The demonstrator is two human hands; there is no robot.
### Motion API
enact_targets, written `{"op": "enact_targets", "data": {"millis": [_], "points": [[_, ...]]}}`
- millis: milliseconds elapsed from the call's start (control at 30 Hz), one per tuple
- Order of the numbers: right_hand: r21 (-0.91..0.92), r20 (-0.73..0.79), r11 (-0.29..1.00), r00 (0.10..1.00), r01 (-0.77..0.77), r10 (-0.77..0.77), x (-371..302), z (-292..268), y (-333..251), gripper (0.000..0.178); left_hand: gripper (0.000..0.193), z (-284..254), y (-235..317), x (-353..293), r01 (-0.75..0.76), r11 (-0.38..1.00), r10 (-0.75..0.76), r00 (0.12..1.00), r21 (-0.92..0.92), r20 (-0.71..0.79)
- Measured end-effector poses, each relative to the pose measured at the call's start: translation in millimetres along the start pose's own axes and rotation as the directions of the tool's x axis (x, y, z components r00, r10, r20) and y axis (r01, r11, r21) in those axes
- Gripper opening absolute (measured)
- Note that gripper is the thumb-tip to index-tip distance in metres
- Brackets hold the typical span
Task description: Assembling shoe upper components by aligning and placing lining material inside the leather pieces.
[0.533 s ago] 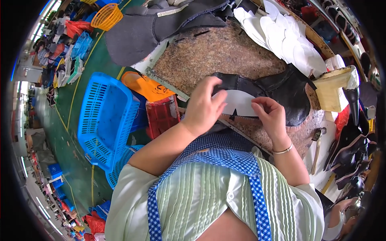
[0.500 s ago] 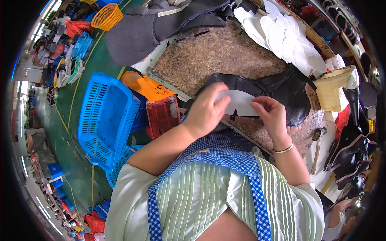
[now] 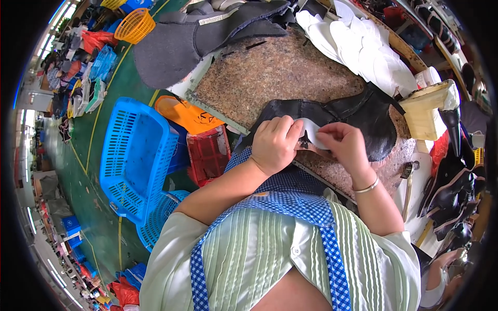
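A white notched stiffener piece point(image 3: 312, 130), half-round in shape, is gripped at both ends over a black leather boot upper point(image 3: 376, 127). My left hand point(image 3: 275, 144) closes on its left end, fingers curled, hiding that part. My right hand point(image 3: 345, 145) pinches the right end between thumb and fingers. The boot upper lies along the near side of a speckled stone slab point(image 3: 275, 70); its left portion runs behind my left hand. More white stiffener pieces point(image 3: 358, 44) are heaped at the slab's far right.
Dark grey boot uppers point(image 3: 171, 52) overhang the far left corner. At right stand a cream block-shaped container point(image 3: 428, 111) with a brush point(image 3: 453, 129) and a hammer point(image 3: 409, 186). A blue basket point(image 3: 168, 150), a red crate point(image 3: 207, 154) and an orange sheet point(image 3: 184, 114) are left of the bench.
My left hand has gone from open and blurred over the stiffener's left end to closed on it. My right hand has shifted slightly left, and the white piece now looks bent between them.
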State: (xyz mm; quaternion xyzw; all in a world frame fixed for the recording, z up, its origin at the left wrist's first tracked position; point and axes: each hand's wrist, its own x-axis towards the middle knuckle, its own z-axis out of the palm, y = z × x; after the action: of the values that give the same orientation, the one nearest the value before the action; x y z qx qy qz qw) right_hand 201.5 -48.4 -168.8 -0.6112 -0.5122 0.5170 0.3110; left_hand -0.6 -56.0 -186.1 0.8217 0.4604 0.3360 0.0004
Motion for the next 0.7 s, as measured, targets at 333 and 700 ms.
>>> {"op": "enact_targets", "data": {"millis": [333,700], "points": [[-0.359,0.106,0.589,0.659,0.724,-0.745,-28,24,-23,0.043,0.027,-15,13,7,0.192,0.973,-0.193,0.981,-0.13,0.007],[-0.404,0.364,0.459,0.6,0.791,-0.713,-22,13,-10,0.022,0.013,-35,-5,-17,-0.127,0.977,0.159,0.969,-0.171,0.189]]}}
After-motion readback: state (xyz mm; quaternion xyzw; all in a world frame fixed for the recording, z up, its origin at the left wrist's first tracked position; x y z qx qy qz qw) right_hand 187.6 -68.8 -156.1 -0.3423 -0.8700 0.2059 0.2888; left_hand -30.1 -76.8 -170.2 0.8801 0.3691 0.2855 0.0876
